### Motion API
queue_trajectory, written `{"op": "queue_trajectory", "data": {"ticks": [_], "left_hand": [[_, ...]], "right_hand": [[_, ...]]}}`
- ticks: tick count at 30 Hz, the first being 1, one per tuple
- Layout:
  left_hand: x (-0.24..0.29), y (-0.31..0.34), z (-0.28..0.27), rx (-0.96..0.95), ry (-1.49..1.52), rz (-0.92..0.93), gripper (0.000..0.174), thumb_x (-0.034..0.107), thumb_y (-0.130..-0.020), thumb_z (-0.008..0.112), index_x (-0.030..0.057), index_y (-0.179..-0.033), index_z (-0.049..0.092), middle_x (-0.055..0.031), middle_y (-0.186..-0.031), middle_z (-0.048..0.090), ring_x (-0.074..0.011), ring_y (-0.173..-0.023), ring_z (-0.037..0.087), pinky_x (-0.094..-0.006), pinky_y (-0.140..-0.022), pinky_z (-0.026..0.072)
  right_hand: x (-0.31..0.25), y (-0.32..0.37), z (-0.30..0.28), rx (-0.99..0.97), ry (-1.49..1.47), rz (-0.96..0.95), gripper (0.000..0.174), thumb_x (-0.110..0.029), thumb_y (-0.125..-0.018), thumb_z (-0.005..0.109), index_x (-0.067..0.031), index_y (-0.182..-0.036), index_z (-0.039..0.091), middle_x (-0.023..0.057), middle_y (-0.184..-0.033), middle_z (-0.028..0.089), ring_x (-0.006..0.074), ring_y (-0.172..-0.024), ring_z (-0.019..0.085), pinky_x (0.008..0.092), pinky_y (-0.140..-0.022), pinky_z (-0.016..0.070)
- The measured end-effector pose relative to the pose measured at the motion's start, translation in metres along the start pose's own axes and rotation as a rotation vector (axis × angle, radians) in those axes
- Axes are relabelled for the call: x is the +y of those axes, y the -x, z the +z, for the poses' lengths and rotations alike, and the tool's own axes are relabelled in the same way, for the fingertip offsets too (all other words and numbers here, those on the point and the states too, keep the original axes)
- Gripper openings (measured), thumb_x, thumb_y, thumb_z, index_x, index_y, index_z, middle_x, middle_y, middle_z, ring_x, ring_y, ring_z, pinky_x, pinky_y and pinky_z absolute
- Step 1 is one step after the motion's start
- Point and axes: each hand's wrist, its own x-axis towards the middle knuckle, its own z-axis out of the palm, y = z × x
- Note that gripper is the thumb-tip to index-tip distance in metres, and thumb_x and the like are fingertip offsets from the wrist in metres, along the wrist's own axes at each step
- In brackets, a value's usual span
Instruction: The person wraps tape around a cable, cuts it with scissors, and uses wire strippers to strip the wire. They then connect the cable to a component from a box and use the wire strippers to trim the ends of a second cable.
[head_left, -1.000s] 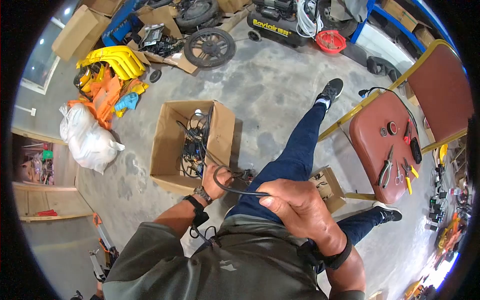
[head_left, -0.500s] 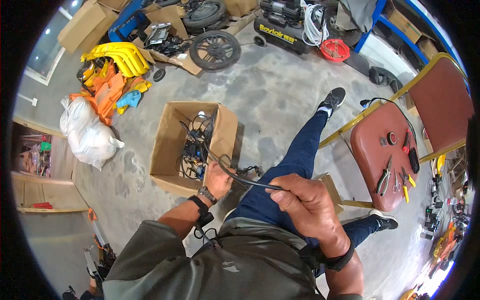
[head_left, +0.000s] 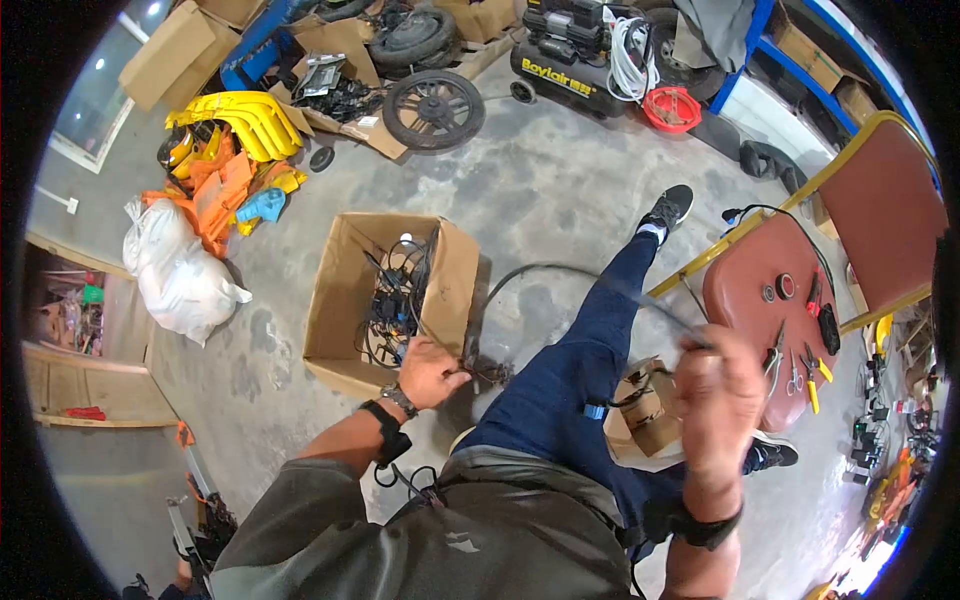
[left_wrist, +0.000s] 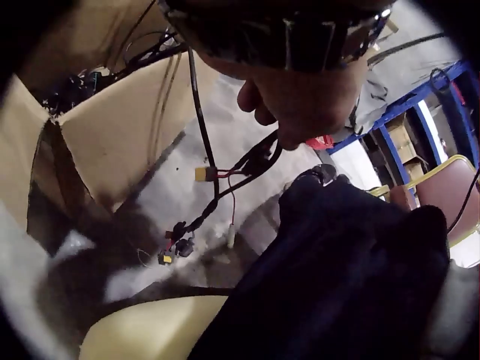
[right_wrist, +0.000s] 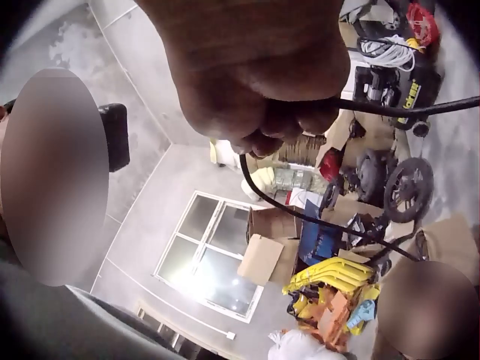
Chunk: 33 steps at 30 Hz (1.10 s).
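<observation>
My left hand (head_left: 428, 375) pinches a dark wiring harness beside the near right corner of a cardboard box (head_left: 452, 280). In the left wrist view, yellow-ended connectors (left_wrist: 202, 174) and a thin red lead (left_wrist: 232, 199) dangle below that hand. Blurred by motion, my right hand (head_left: 718, 400) is raised over the right leg, close to the chair. Its fingers curl round a black cable (right_wrist: 289, 213), which comes out on both sides of the fist in the right wrist view. In the head view the cable (head_left: 545, 267) arcs above the leg. More tangled cables (head_left: 392, 300) lie inside the box.
A red-brown chair (head_left: 745, 285) at the right bears pliers (head_left: 775, 362), scissors (head_left: 796, 370) and tape rolls. A smaller carton (head_left: 640, 410) stands between the legs. A white bag (head_left: 180, 270) lies left, with a wheel (head_left: 433, 110) and an air compressor (head_left: 565, 75) farther back.
My right hand has swung right toward the chair, drawing the cable into a wide arc. My left hand stays near the box corner. A blue connector now shows over the thigh.
</observation>
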Motion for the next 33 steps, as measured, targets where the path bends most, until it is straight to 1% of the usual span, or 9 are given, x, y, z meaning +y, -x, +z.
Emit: {"op": "queue_trajectory", "data": {"ticks": [3, 5, 13, 21, 24, 25, 27, 30, 33], "left_hand": [[-0.023, 0.009, -0.029, -0.119, -0.118, 0.009, 0.038, 0.038, -0.076, 0.079, 0.0094, -0.056, 0.062, -0.0080, -0.057, 0.058, -0.0301, -0.064, 0.061, -0.0427, -0.083, 0.0448], [-0.034, 0.016, -0.051, -0.171, -0.145, 0.037, 0.041, 0.040, -0.076, 0.077, 0.0103, -0.053, 0.062, -0.0092, -0.053, 0.057, -0.0310, -0.057, 0.059, -0.0414, -0.074, 0.0457], [-0.082, 0.019, -0.129, -0.623, -0.362, 0.092, 0.026, 0.038, -0.071, 0.072, 0.0145, -0.061, 0.070, -0.0113, -0.059, 0.063, -0.0340, -0.061, 0.062, -0.0418, -0.077, 0.0452], [-0.106, 0.017, -0.085, -0.851, -0.462, 0.003, 0.030, 0.041, -0.080, 0.069, 0.0128, -0.072, 0.069, -0.0145, -0.071, 0.067, -0.0372, -0.071, 0.066, -0.0474, -0.077, 0.0488], [-0.076, 0.004, -0.055, -0.620, -0.136, 0.036, 0.026, 0.036, -0.083, 0.070, 0.0101, -0.082, 0.073, -0.0164, -0.077, 0.070, -0.0387, -0.077, 0.068, -0.0485, -0.070, 0.0537], [-0.036, -0.018, -0.063, -0.626, -0.038, -0.125, 0.026, 0.030, -0.082, 0.074, 0.0064, -0.091, 0.074, -0.0192, -0.086, 0.071, -0.0396, -0.083, 0.068, -0.0457, -0.078, 0.0551], [-0.004, -0.046, -0.046, -0.409, 0.058, -0.055, 0.034, 0.034, -0.082, 0.077, 0.0056, -0.101, 0.072, -0.0195, -0.098, 0.071, -0.0397, -0.094, 0.068, -0.0441, -0.084, 0.0541], [0.070, -0.097, -0.038, -0.292, 0.395, -0.094, 0.065, 0.031, -0.079, 0.082, 0.0051, -0.134, 0.058, -0.0187, -0.129, 0.064, -0.0358, -0.119, 0.061, -0.0409, -0.099, 0.0488], [0.151, -0.146, -0.030, -0.245, 0.640, 0.144, 0.084, 0.028, -0.076, 0.087, 0.0081, -0.147, 0.046, -0.0151, -0.144, 0.054, -0.0308, -0.130, 0.055, -0.0418, -0.102, 0.0460]], "right_hand": [[0.015, -0.012, -0.040, 0.127, -0.148, -0.234, 0.021, -0.018, -0.104, 0.056, -0.0012, -0.115, 0.063, -0.0011, -0.074, 0.056, 0.0049, -0.054, 0.041, 0.0204, -0.049, 0.0330], [0.016, -0.014, -0.061, 0.152, -0.179, -0.235, 0.025, -0.020, -0.104, 0.057, -0.0007, -0.118, 0.061, -0.0001, -0.075, 0.056, 0.0056, -0.056, 0.040, 0.0206, -0.051, 0.0317], [0.049, -0.002, -0.088, 0.242, -0.089, -0.134, 0.027, -0.022, -0.104, 0.058, 0.0014, -0.117, 0.061, 0.0027, -0.086, 0.060, 0.0063, -0.059, 0.043, 0.0210, -0.052, 0.0337], [0.042, 0.017, -0.108, 0.344, -0.097, -0.174, 0.022, -0.016, -0.102, 0.060, 0.0013, -0.115, 0.062, 0.0027, -0.083, 0.060, 0.0063, -0.059, 0.046, 0.0203, -0.052, 0.0366], [0.032, 0.029, -0.126, 0.328, -0.068, -0.114, 0.021, -0.017, -0.102, 0.060, 0.0003, -0.112, 0.064, 0.0001, -0.078, 0.058, 0.0063, -0.058, 0.047, 0.0204, -0.051, 0.0367], [0.029, 0.032, -0.126, 0.351, -0.059, -0.127, 0.020, -0.017, -0.102, 0.060, 0.0003, -0.111, 0.065, -0.0009, -0.075, 0.057, 0.0061, -0.059, 0.047, 0.0202, -0.051, 0.0366], [0.028, 0.042, -0.135, 0.313, -0.027, -0.110, 0.019, -0.016, -0.102, 0.060, 0.0006, -0.110, 0.066, -0.0002, -0.076, 0.058, 0.0061, -0.059, 0.048, 0.0211, -0.052, 0.0379], [0.028, 0.060, -0.135, 0.296, -0.045, -0.065, 0.016, -0.014, -0.099, 0.063, -0.0003, -0.106, 0.067, 0.0047, -0.090, 0.068, 0.0083, -0.065, 0.057, 0.0228, -0.059, 0.0460], [0.011, 0.081, -0.130, 0.156, 0.186, -0.024, 0.016, -0.011, -0.095, 0.066, 0.0001, -0.107, 0.069, 0.0070, -0.090, 0.069, 0.0123, -0.074, 0.062, 0.0277, -0.067, 0.0505]]}}
